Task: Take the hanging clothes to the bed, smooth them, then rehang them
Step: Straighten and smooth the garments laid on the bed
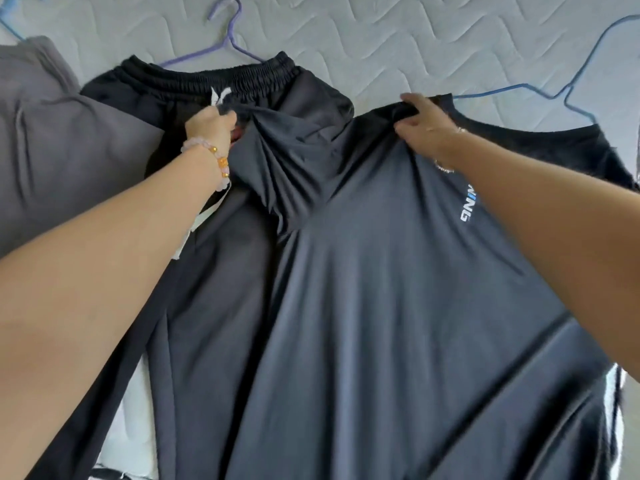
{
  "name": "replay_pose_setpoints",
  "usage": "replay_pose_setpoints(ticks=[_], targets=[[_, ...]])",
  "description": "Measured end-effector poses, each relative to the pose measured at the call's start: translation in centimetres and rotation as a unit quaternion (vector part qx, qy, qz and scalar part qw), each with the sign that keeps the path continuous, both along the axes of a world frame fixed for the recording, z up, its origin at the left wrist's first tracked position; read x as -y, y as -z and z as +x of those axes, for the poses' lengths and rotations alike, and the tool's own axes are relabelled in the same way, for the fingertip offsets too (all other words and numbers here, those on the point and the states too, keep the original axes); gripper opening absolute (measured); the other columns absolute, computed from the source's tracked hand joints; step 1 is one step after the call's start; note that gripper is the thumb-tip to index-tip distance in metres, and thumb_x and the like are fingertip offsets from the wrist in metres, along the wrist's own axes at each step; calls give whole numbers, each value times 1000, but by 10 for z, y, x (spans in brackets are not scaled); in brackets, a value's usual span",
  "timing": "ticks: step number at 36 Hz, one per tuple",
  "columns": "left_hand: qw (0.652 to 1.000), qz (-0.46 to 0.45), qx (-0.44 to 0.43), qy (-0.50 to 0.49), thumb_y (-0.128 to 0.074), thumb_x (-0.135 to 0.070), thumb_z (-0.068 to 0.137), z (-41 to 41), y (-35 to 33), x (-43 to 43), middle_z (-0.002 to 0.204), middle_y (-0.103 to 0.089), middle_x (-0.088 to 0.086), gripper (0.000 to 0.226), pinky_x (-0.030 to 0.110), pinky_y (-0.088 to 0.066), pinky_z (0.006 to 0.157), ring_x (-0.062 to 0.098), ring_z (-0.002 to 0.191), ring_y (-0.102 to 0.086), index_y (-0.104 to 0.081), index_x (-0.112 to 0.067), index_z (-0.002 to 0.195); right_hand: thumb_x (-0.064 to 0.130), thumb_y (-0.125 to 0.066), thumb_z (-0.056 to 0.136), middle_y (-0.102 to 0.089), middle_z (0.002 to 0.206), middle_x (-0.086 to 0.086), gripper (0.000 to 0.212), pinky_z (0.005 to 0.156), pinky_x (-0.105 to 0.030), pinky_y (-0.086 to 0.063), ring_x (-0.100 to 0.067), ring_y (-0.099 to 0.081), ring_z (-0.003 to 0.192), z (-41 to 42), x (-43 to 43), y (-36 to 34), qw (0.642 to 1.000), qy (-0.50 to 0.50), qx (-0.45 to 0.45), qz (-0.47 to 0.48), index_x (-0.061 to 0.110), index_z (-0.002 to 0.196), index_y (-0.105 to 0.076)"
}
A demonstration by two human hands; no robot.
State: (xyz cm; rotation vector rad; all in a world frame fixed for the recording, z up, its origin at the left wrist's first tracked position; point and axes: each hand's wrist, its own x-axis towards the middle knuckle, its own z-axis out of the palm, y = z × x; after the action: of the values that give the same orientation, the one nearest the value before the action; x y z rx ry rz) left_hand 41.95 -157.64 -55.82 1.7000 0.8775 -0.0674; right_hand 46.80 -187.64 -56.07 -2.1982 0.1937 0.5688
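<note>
A dark grey T-shirt [381,289] with a white chest logo lies spread on the bed, its far end bunched between my hands. My left hand [209,128] grips the bunched shoulder fabric on the left. My right hand [424,124] pinches the collar edge on the right. Under the shirt's left side lie black trousers [207,88] with an elastic waistband and white drawstring. A purple hanger [225,36] lies beyond the waistband, and a blue hanger [571,84] sits at the shirt's far right.
A grey garment [52,140] lies at the left, with part of another blue hanger [10,29] above it. The quilted grey mattress [415,39] stretches beyond the clothes. A black-and-white striped cloth [618,410] shows at the right edge.
</note>
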Motion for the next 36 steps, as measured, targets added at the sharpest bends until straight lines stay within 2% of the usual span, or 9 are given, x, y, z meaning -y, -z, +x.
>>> replay_pose_setpoints(ticks=[2, 3, 5, 8, 12, 18, 24, 30, 36], targets=[[1000, -17, 11, 6, -52, -5, 91, -6, 7, 3, 112, -64, 9, 21, 22, -51, 86, 12, 99, -62, -63, -13, 106, 4, -50, 90, -44, 144, -13, 72, 84, -11, -41, -20, -48, 129, -11, 4, 7, 997, -46, -37, 42, 24, 150, -16], [1000, -6, 18, 16, -54, -5, 90, -12, 11, 5, 130, -57, 9, 36, 21, -45, 96, 12, 115, -56, -56, -12, 125, 3, -52, 89, -38, 149, -10, 76, 84, -12, -41, -17, -41, 135, -16, 8, 10, 997, -48, -37, 53, 27, 150, -15], [998, 36, 36, 42, -55, -3, 89, -26, 14, 13, 145, -43, 8, 55, 20, -36, 102, 15, 132, -42, -39, -11, 140, 2, -53, 86, -43, 146, -5, 74, 79, -14, -45, -11, -47, 125, -25, 16, 11, 998, -14, 2, 56, 28, 149, -22], [979, 174, 71, 76, -50, -5, 89, -58, 12, 28, 137, -52, 5, 46, 17, -35, 100, 15, 125, -48, -47, -14, 134, 1, -50, 83, -58, 130, -5, 61, 82, -21, -48, -10, -54, 107, -43, 34, 10, 995, 67, 65, 46, 20, 140, -39], [958, 243, 101, 112, -50, -6, 88, -118, 8, 54, 130, -52, 5, 38, 8, -29, 93, 16, 121, -47, -51, -10, 126, 7, -50, 86, -61, 127, -3, 50, 90, -19, -40, -16, -56, 109, -94, 71, 12, 994, 90, 53, -15, 18, 134, -47], [891, 397, 70, 209, -56, -5, 84, -234, 19, 78, 143, -42, 11, 44, 38, -27, 109, 31, 131, -39, -53, -9, 128, 7, -54, 90, -41, 148, -9, 52, 114, -35, -27, -28, -36, 138, -211, 121, 17, 968, -98, 82, -215, 9, 140, -43], [918, 307, -55, 247, -57, -6, 87, -360, 14, 89, 139, -45, 9, 44, 40, -35, 105, 29, 126, -44, -51, -7, 130, 5, -55, 89, -41, 148, -9, 52, 113, -39, -31, -29, -38, 136, -351, 147, 2, 969, -72, 21, -234, 9, 140, -44], [919, 228, -180, 267, -59, -7, 86, -453, -2, 76, 124, -50, 15, 38, 44, -43, 95, 33, 110, -52, -52, -5, 123, 6, -59, 87, -46, 142, -12, 50, 110, -39, -34, -31, -45, 129, -479, 170, -17, 968, 83, -79, -224, 6, 136, -47], [905, 174, -303, 241, -64, -13, 84, -499, -6, 64, 94, -62, 19, 21, 36, -40, 72, 36, 88, -58, -53, -3, 99, 8, -68, 82, -48, 132, -17, 58, 100, -42, -44, -35, -55, 114, -573, 177, -21, 930, 245, -181, -206, 6, 135, -45]])
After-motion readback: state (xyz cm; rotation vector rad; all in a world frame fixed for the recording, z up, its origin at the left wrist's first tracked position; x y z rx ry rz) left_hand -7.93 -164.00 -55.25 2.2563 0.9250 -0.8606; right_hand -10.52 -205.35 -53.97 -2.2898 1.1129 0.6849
